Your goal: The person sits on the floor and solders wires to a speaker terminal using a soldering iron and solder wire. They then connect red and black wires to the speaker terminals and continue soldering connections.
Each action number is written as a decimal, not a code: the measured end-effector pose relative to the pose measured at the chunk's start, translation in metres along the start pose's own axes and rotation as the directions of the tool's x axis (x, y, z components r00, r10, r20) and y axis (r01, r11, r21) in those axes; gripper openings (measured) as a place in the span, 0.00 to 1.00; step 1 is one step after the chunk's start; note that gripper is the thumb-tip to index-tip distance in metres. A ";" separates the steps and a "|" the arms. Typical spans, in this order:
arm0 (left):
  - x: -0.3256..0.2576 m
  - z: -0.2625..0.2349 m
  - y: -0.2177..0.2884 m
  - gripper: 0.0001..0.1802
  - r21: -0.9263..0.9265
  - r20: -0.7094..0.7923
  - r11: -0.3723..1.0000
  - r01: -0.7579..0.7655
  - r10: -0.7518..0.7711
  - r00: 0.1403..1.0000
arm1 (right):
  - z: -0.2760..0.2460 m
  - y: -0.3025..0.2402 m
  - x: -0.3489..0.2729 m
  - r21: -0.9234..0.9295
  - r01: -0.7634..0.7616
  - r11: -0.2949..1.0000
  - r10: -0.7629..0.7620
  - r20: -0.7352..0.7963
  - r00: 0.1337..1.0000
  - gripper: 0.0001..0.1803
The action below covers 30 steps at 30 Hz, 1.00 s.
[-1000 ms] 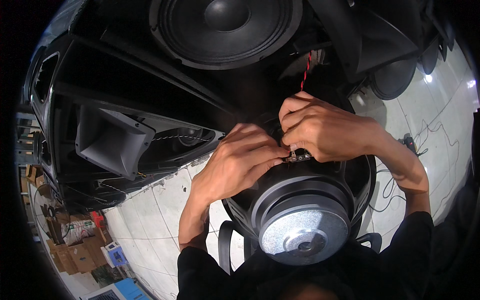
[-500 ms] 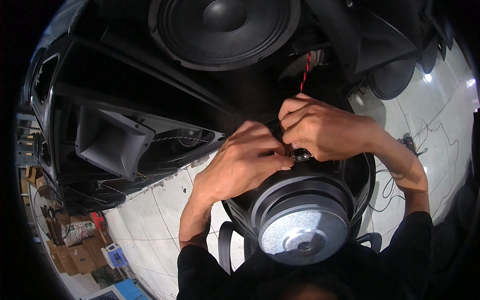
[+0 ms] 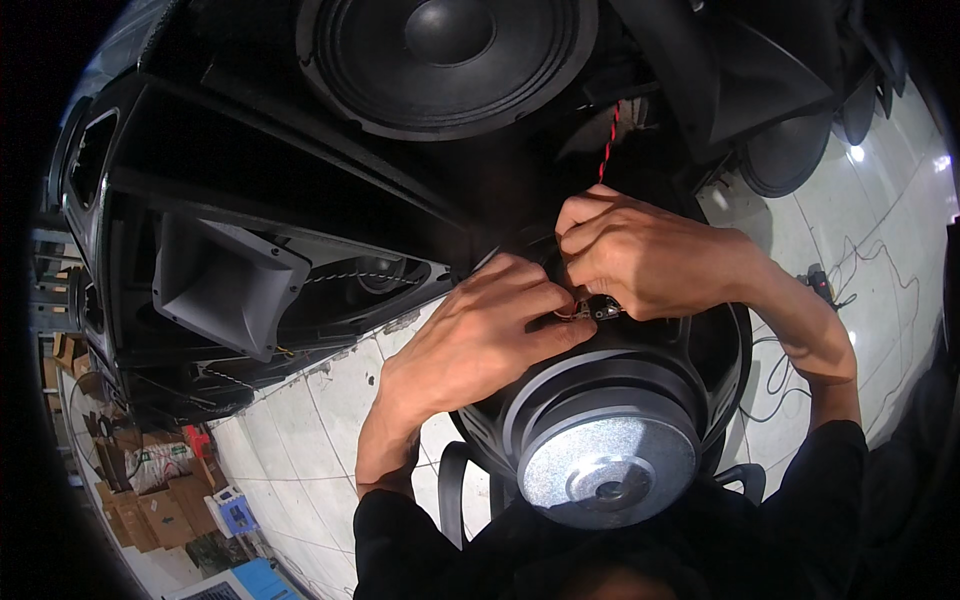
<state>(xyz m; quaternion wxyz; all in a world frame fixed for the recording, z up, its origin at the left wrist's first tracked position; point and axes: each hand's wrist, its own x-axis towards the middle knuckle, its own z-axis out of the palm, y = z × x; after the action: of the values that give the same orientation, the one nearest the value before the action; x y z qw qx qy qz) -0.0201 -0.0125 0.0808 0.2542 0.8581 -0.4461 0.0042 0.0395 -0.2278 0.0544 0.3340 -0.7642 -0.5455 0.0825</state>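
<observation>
A large loudspeaker driver (image 3: 725,370) rests back side up close to my body, its silver magnet (image 3: 640,480) toward me. On its frame sits a small black terminal block (image 3: 604,310) with metal contacts. My left hand (image 3: 480,330) is closed in a pinch at the terminal's left side; thin strands show by its fingertips, but what it grips is mostly hidden. My right hand (image 3: 655,255) is closed just above the terminal, fingers curled. A twisted red and black wire (image 3: 607,145) comes down from a dark cabinet into the right hand.
Beyond my hands stands a black cabinet with a mounted speaker cone (image 3: 450,35). To the left, another cabinet holds a grey horn (image 3: 225,285) with loose wires. Cables (image 3: 780,385) trail over the tiled floor at right. Cardboard boxes (image 3: 165,510) lie at lower left.
My left hand has shifted slightly right, its thumb now closer to the terminal, with thin strands showing at its fingertips. The right hand stays almost in place.
</observation>
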 end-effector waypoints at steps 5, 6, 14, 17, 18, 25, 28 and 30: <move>0.001 0.003 0.001 0.15 0.022 -0.001 0.998 -0.057 0.057 0.998 | -0.001 0.000 -0.001 0.007 -0.022 1.000 0.022 0.023 0.999 0.07; 0.001 0.003 0.001 0.14 0.012 -0.008 0.999 -0.030 0.030 1.000 | -0.002 0.000 -0.001 0.009 -0.026 1.000 0.026 0.027 0.999 0.07; -0.013 0.012 0.004 0.12 -0.146 -0.178 0.980 0.133 -0.158 0.971 | 0.000 0.000 -0.001 0.042 -0.006 0.999 0.006 0.009 1.000 0.06; -0.014 0.011 0.009 0.11 -0.167 -0.169 0.962 0.216 -0.243 0.955 | -0.001 -0.001 0.000 0.039 -0.001 0.999 0.000 0.025 1.000 0.06; -0.013 0.009 0.010 0.10 -0.160 -0.163 0.965 0.207 -0.233 0.959 | -0.001 0.000 0.000 0.039 -0.001 0.999 0.000 0.028 1.000 0.06; -0.005 0.001 0.007 0.13 -0.022 -0.140 0.993 0.120 -0.122 0.983 | -0.003 -0.001 0.001 0.016 -0.026 1.000 0.025 0.067 0.997 0.06; -0.005 0.002 0.008 0.15 0.015 -0.098 0.994 0.108 -0.106 0.990 | 0.000 0.000 0.001 0.018 -0.006 1.000 0.006 0.035 0.999 0.07; -0.003 0.003 0.010 0.14 0.027 -0.088 0.993 0.117 -0.114 0.990 | -0.001 0.000 0.001 0.017 -0.008 1.000 0.008 0.043 0.999 0.07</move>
<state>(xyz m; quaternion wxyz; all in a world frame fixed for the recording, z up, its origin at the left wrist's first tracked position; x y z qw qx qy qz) -0.0303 -0.0159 0.0815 0.2593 0.8854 -0.3843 0.0335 0.0404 -0.2273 0.0551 0.3286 -0.7615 -0.5487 0.1050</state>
